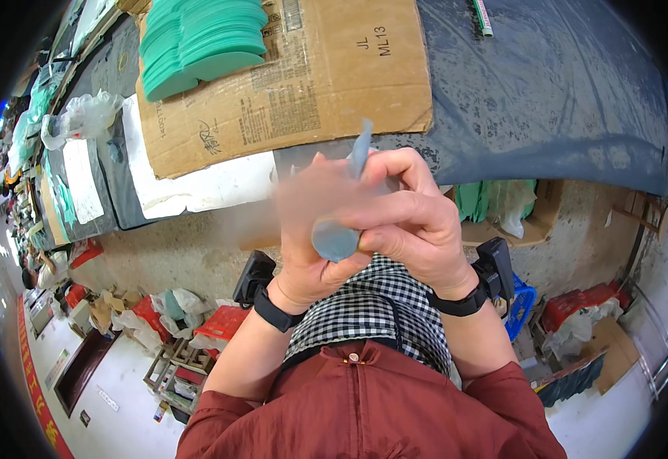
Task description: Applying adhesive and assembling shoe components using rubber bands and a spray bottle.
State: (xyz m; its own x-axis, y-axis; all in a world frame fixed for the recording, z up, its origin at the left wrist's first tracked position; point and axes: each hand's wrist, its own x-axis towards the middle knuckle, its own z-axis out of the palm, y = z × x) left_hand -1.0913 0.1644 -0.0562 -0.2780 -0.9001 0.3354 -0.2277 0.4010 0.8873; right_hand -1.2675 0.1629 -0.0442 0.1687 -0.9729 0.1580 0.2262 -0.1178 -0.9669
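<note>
Both hands are raised together in front of the table's near edge. My right hand [424,233] pinches a thin, bendy grey-blue piece [335,241] between thumb and fingers. Its rounded end shows between the hands, and a grey-blue narrow tip sticks up above the right fingers; whether this is one piece or two is hidden by the fingers. My left hand [303,237] is against the right one, its thumb by the rounded end. Motion smears the left fingers, so their grip cannot be made out.
On the dark-covered table [533,99] lies a flat cardboard sheet [349,84] bearing a stack of green sole-shaped sheets [200,42]. White paper [196,187] sticks out beneath. A marker [483,19] lies farther back. Below the table stands a box with green pieces [495,200].
</note>
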